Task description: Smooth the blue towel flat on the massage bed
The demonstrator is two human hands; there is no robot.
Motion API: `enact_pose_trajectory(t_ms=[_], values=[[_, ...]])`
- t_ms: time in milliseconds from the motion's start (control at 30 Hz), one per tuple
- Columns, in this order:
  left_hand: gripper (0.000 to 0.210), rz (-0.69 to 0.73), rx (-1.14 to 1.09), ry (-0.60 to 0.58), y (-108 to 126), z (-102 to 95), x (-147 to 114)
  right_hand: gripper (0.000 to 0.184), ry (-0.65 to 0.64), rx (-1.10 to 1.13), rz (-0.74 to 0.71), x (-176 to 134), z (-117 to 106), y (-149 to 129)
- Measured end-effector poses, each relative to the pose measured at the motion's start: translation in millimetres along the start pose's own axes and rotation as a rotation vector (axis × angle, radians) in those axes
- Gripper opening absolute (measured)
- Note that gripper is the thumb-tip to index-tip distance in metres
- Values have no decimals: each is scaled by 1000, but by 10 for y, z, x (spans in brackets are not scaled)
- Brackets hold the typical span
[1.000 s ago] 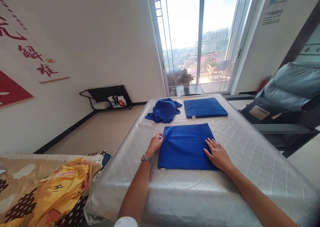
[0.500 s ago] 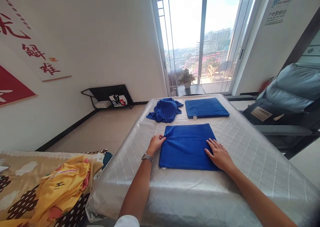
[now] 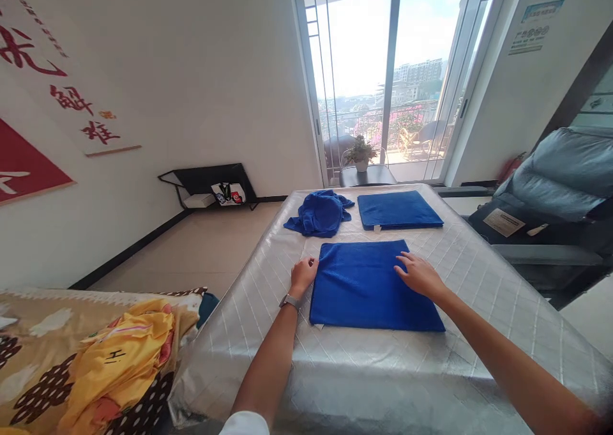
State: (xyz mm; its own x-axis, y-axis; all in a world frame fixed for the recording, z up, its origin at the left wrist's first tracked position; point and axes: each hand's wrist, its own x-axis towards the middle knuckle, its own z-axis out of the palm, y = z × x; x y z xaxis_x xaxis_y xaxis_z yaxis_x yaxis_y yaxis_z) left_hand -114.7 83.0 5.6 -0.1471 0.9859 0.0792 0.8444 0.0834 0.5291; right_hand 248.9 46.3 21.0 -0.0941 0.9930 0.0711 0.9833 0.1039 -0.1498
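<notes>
A blue towel [image 3: 368, 294], folded into a flat rectangle, lies on the silvery quilted mattress [image 3: 364, 358] in front of me. My left hand [image 3: 303, 276] has its fingers curled in a pinch at the towel's left edge, near the far left corner. Over the right part of the towel, my right hand [image 3: 420, 275] is open with its fingers apart and slightly bent. Behind, on the left, is a crumpled blue towel [image 3: 322, 213]. A flat stack of folded blue towels [image 3: 401, 209] lies to its right, with a small white tag at its near edge.
A yellow garment [image 3: 124, 352] lies on a patterned bed cover [image 3: 43, 333] at the lower left. To the right stands a grey-blue armchair [image 3: 565, 179]. Beyond the mattress, a potted plant [image 3: 360, 154] sits on a chair before the glass door.
My right hand has lifted its fingers from lying flat and bent them slightly. The towel looks smoother near my left hand, which stays at the left edge. The view has shifted slightly.
</notes>
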Motion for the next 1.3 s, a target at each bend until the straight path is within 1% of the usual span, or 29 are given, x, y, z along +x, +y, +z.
enact_pose_trajectory(t_ms=[67, 133, 233, 300, 367, 500, 567, 667, 800, 833, 900, 967, 1000, 1033, 1100, 1300], values=[[34, -17, 13, 1, 30, 9, 47, 58, 25, 21, 25, 278, 1, 2], [37, -27, 24, -18, 67, 11, 143, 59, 17, 21, 50, 492, 73, 22], [40, -28, 50, -52, 153, 29, 351, 64, 6, 23, 97, 637, 259, 88], [41, -36, 79, -52, 230, 60, 496, 67, 22, 19, 108, 650, 374, 137], [39, -48, 112, -36, 305, 103, 618, 70, 44, 13, 109, 638, 443, 171], [24, -33, 166, 15, 357, 178, 748, 71, 82, 18, 106, 622, 452, 179], [22, -12, 189, 58, 328, 195, 760, 71, 86, 28, 103, 620, 434, 169], [26, 10, 218, 127, 278, 197, 733, 70, 91, 38, 102, 616, 420, 158], [33, 62, 231, 176, 327, 214, 629, 69, 99, 38, 102, 606, 421, 148], [33, 107, 228, 167, 360, 234, 585, 69, 101, 37, 103, 603, 420, 145], [33, 257, 216, 108, 425, 296, 476, 69, 101, 33, 113, 601, 413, 135], [41, 416, 214, 3, 463, 372, 360, 70, 88, 27, 127, 603, 401, 126], [47, 465, 223, -51, 466, 407, 310, 71, 75, 24, 134, 606, 396, 123], [52, 486, 237, -97, 461, 436, 271, 72, 62, 20, 140, 610, 392, 121], [56, 482, 265, -154, 431, 467, 232, 72, 38, 15, 151, 620, 390, 121], [59, 419, 303, -198, 356, 422, 303, 70, 7, 30, 188, 615, 399, 133]])
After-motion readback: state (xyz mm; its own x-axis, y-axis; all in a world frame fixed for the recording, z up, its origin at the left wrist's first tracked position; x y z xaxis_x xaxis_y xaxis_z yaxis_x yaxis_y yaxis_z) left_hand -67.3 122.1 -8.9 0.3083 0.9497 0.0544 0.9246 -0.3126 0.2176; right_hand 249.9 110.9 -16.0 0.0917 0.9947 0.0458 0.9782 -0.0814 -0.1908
